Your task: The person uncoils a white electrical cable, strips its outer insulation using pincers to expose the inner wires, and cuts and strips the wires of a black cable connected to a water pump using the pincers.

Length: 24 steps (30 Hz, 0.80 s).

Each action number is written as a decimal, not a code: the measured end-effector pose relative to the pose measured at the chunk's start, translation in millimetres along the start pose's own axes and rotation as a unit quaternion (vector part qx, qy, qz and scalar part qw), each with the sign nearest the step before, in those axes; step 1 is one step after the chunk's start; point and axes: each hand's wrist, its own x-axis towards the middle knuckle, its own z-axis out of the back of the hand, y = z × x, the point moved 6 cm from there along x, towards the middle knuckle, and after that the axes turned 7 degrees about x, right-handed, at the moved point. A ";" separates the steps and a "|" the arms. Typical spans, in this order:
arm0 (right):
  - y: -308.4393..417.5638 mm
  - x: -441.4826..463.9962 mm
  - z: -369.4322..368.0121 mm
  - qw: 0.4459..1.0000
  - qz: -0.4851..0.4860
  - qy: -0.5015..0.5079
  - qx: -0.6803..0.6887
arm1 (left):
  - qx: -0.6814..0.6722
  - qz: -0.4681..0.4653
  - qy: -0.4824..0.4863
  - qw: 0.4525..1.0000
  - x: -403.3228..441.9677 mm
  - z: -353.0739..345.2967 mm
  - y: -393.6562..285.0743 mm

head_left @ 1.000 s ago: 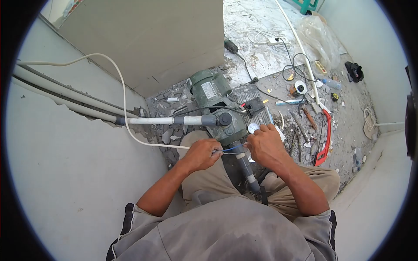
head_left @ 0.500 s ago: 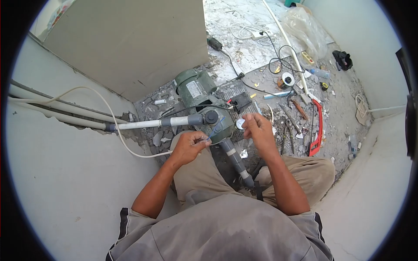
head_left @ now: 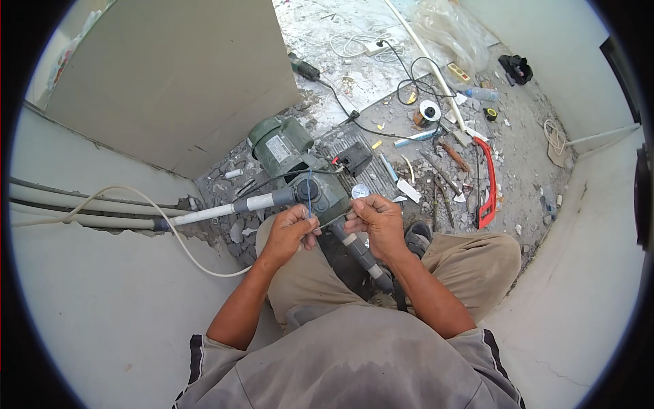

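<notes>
My left hand (head_left: 293, 233) is closed in a pinch on the end of the white cable, where a thin blue wire (head_left: 309, 194) sticks up in front of the pump. Close by on the right, my right hand (head_left: 373, 221) has thumb and fingertips pressed together; a thin light wire seems to run between the hands and into that pinch. Just beyond both hands stands the green pump (head_left: 278, 146), with a grey and white pipe (head_left: 255, 202) on its left and another pipe (head_left: 360, 252) towards my legs. A round gauge (head_left: 360, 191) shows beside my right fingertips.
The white cable (head_left: 177, 235) loops in from the left wall. Right of the pump lie a red hacksaw (head_left: 486, 198), a tape measure (head_left: 490, 114), a bottle (head_left: 481, 94) and rubble. Farther back are a power strip (head_left: 381, 46), a long white pipe (head_left: 426, 54) and a plastic bag (head_left: 449, 31).
My right hand let go of the wires, lifted away, then came back close to my left hand. The blue wire now points upward. The view has shifted to the right.
</notes>
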 end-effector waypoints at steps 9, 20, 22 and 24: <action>-1.4 0.5 -12.3 0.999 0.014 0.030 -0.001 | 0.114 -0.041 -0.007 0.993 3.6 -18.8 -14.3; 106.9 104.1 111.7 0.958 0.150 -0.174 -0.171 | 0.094 -0.080 -0.011 0.992 10.4 -32.4 -28.7; 114.5 134.8 195.8 0.916 0.146 -0.275 -0.252 | 0.073 -0.078 -0.022 0.994 9.8 -34.8 -30.9; 94.4 157.5 301.4 0.830 0.100 -0.383 -0.393 | 0.064 -0.055 -0.027 0.996 5.3 -35.2 -35.0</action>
